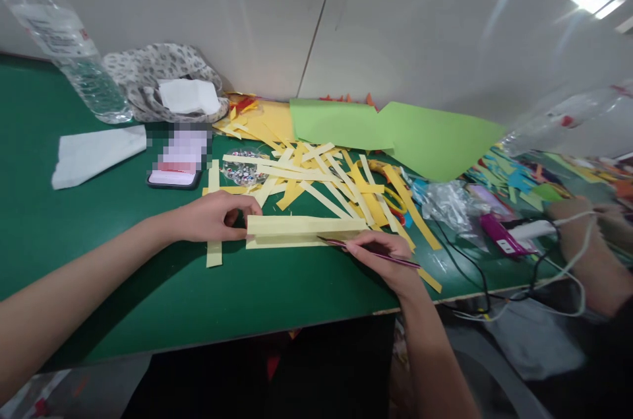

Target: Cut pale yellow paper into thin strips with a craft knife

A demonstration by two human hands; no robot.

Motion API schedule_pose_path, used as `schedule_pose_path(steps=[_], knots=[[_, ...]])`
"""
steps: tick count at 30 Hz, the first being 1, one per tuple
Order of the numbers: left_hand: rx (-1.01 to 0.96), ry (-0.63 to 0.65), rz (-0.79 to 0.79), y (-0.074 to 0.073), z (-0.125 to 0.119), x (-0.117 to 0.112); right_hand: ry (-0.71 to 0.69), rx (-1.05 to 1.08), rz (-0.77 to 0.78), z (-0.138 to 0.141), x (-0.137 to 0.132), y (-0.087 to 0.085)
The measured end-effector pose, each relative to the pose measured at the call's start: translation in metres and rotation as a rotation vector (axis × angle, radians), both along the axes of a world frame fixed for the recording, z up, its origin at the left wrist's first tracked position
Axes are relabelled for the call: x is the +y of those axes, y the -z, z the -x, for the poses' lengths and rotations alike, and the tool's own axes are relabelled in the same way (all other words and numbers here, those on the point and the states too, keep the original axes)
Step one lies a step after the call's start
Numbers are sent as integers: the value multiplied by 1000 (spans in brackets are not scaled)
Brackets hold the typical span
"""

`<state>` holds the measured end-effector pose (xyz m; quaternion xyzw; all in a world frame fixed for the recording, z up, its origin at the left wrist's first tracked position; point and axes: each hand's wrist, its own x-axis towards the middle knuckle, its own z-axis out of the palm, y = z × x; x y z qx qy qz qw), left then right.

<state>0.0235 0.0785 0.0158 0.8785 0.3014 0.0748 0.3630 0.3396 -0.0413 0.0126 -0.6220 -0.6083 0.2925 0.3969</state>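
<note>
A pale yellow paper strip (297,225), folded lengthwise, lies crosswise in front of me on the green table. My left hand (217,218) pinches its left end between thumb and curled fingers. At the right end my right hand (383,254) grips slim dark tweezers (370,252), their tip against the lower part of the folded paper. Under my left hand lies another pale strip (214,254), pointing toward me. Just beyond the folded paper is a loose heap of yellow paper strips (321,175), with scissors (395,200) partly buried at its right.
A phone (180,158), a tissue (99,152), a patterned cloth bag (153,69) and a water bottle (74,49) stand or lie at the left. Green paper sheets (435,135) lean at the back. Cables (479,274) and a co-worker's hand (573,221) are at the right.
</note>
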Motion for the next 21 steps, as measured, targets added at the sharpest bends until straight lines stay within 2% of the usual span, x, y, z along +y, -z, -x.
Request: schedule_pose_path(steps=[15,18,21], knots=[[1,-3,38,2,-1,1,141,19,-15,-53,-18,4],[0,-4,24,3,-1,1,153,16,-49,-52,-23,0],[7,-10,13,3,0,1,124,24,-115,-36,-27,-11]])
